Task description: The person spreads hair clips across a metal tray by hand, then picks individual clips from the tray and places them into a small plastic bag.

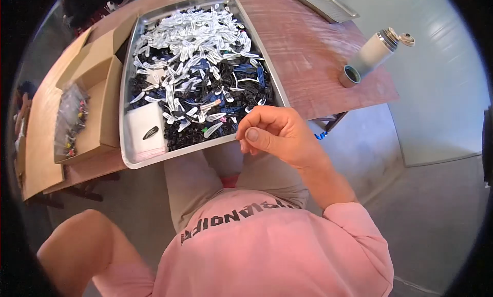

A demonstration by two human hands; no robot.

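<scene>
Over the near right edge of a metal tray (281, 94), my right hand (267, 133) has its fingers curled in and the thumb near the forefinger. Whatever the fingers may hold is hidden. White snap hair clips (192, 32) are heaped at the far side of the tray, with black ones (179, 139) and some blue ones nearer. A white pad (144, 120) lies in the tray's near left corner, with one black clip (150, 132) on it. Only my bent left arm shows at the lower left; its hand is out of sight.
Left of the tray, an open cardboard box (105, 104) holds a clear plastic bag (72, 117) with small colourful items. On the reddish table (308, 50) stand an open flask (372, 53) and its cup (349, 76). Another metal tray (323, 4) lies at the far right edge.
</scene>
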